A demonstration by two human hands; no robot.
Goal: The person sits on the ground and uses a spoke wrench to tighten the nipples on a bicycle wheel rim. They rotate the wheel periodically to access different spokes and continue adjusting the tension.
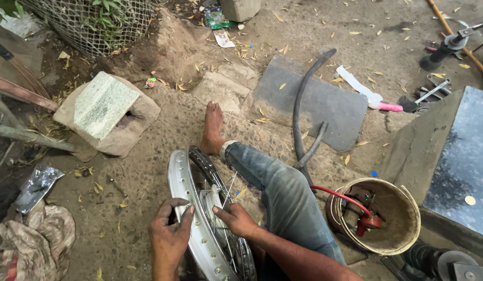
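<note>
Bare, sandy ground strewn with dry leaves surrounds one spoked wheel rim [192,229], which stands on edge against the person's jeans-clad leg [275,190], near one bare foot [213,127]. The left hand [168,237] wraps over the outer edge of the rim, fingers closed on it. The right hand [235,219] reaches in among the spokes, fingertips pinched together at them; whether it holds anything small I cannot tell. Propped only by leg and hand, the rim could likely tip or roll if the left-hand hold loosens, and fingers could catch between spokes. Nearby lie one black rubber inner tube [304,117], one bucket [384,218] holding a red tool, one stone block [108,112], and one crumpled cloth [36,242].
</note>
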